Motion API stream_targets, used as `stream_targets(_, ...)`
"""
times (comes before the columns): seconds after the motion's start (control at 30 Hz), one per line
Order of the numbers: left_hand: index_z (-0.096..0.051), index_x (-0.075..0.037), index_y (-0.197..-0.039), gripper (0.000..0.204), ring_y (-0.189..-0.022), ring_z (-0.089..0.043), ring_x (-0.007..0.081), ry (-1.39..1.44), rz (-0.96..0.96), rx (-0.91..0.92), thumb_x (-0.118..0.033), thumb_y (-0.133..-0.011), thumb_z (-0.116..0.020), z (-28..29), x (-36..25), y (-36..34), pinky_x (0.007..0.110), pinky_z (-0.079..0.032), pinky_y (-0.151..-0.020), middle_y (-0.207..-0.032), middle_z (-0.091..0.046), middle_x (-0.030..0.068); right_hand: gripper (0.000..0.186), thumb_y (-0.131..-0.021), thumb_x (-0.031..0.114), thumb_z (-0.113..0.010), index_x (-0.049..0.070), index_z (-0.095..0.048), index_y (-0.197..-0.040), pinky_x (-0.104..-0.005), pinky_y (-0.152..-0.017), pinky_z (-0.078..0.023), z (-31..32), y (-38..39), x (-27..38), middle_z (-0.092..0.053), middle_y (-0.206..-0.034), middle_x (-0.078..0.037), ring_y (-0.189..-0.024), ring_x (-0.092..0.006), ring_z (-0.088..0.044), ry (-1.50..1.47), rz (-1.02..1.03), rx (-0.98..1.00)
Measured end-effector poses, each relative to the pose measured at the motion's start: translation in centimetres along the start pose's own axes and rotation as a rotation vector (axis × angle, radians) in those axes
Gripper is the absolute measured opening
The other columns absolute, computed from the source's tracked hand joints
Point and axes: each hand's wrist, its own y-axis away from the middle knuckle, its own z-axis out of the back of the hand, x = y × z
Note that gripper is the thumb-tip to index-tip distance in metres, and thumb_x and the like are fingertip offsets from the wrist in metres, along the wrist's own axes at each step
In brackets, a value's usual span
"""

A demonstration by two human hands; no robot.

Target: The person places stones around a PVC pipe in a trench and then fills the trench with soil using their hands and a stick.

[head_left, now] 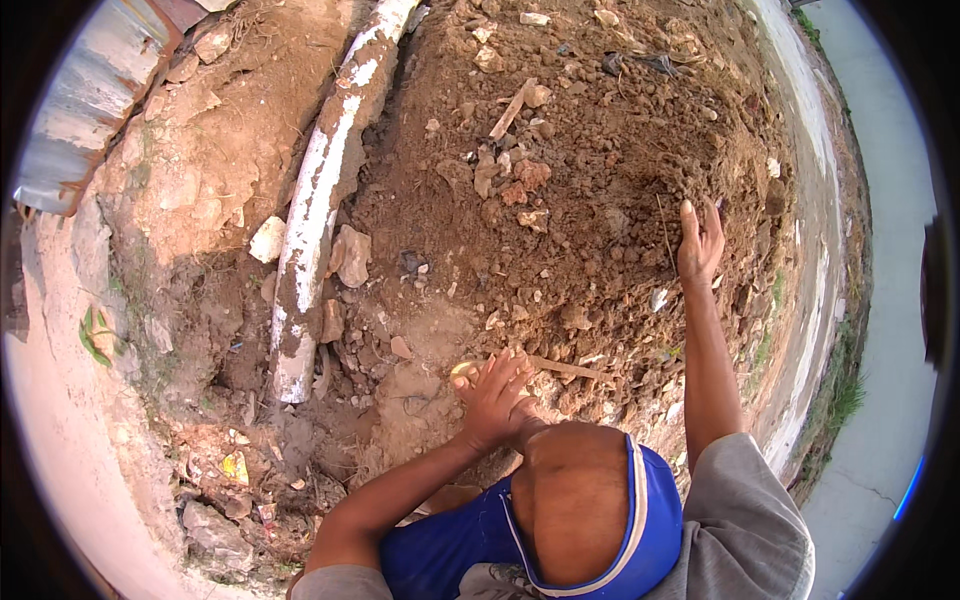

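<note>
My left hand (pixel 488 400) is low at centre, fingers stretched out, resting over what looks like my foot, partly hidden, with a yellow edge (pixel 461 371) showing beside it. A thin flat brown strip (pixel 570 368) lies just right of its fingertips. My right hand (pixel 700 245) reaches into the loose brown soil mound (pixel 630 150) at right, fingers extended and slightly curved, a thin stick (pixel 664 232) beside them. I cannot see anything held in either hand. My bent knee (pixel 570 500) and blue shorts fill the bottom centre.
A dirt-smeared white pipe (pixel 310 230) runs lengthwise left of centre, with stones (pixel 350 255) beside it. A rusty corrugated sheet (pixel 75 110) is at upper left, a pale wall (pixel 55 400) at left. A concrete strip (pixel 850 430) with grass (pixel 840 400) borders the right.
</note>
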Motion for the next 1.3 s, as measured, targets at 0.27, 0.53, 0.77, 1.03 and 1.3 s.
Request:
stream_targets(0.27,-0.06,-0.005,-0.129,0.049,-0.136,-0.045,0.0386,-0.013,-0.059,0.053,-0.021,-0.085,-0.072,1.7,-1.1,-1.2,0.056,-0.034,-0.114,-0.141,-0.052,0.0173,0.075,-0.095,0.06,-0.055,0.01,-0.043,-0.15,-0.0518,-0.121,-0.027,-6.0,12.4,16.9,-0.04,-0.155,-0.018,-0.148,-0.0365,-0.029,-0.081,0.675,0.616)
stream_targets(0.53,-0.064,-0.001,-0.123,0.039,-0.13,-0.052,0.0385,-0.07,0.068,-0.126,-0.012,-0.086,-0.068,2.6,1.4,-1.0,0.049,-0.041,-0.11,-0.136,-0.058,0.0163,0.05,-0.096,0.034,-0.065,0.01,-0.055,-0.138,-0.0506,-0.11,-0.041,2.7,8.2,3.8,-0.051,-0.142,-0.015,-0.136,-0.0339,-0.045,0.286,0.45,0.261)
stream_targets(0.77,-0.062,0.001,-0.126,0.037,-0.129,-0.053,0.0364,-0.03,0.28,-0.202,-0.007,-0.09,-0.062,3.4,4.5,-1.9,0.044,-0.042,-0.108,-0.138,-0.057,0.0166,0.028,-0.089,0.031,-0.071,0.01,-0.066,-0.106,-0.0398,-0.08,-0.055,4.3,20.0,-3.8,-0.064,-0.102,-0.007,-0.096,-0.0256,-0.064,0.415,0.594,0.847)
stream_targets(1.03,-0.06,0.001,-0.128,0.034,-0.129,-0.054,0.0329,-0.065,0.297,-0.249,-0.004,-0.095,-0.057,7.8,6.0,-4.2,0.041,-0.042,-0.109,-0.139,-0.056,0.0161,0.026,-0.089,0.032,-0.069,0.009,-0.062,-0.1,-0.0425,-0.074,-0.054,2.1,23.7,-4.9,-0.063,-0.101,-0.011,-0.089,-0.0298,-0.065,0.216,0.689,0.677)
stream_targets(1.3,-0.06,0.001,-0.128,0.034,-0.131,-0.053,0.0306,-0.054,0.387,-0.325,-0.004,-0.095,-0.057,9.1,8.4,-2.1,0.041,-0.041,-0.111,-0.14,-0.056,0.0144,0.031,-0.104,0.022,-0.053,0.009,-0.062,-0.131,-0.027,-0.045,-0.044,13.7,16.0,-7.2,-0.064,-0.08,-0.004,-0.054,-0.0105,-0.049,0.133,0.044,0.299)
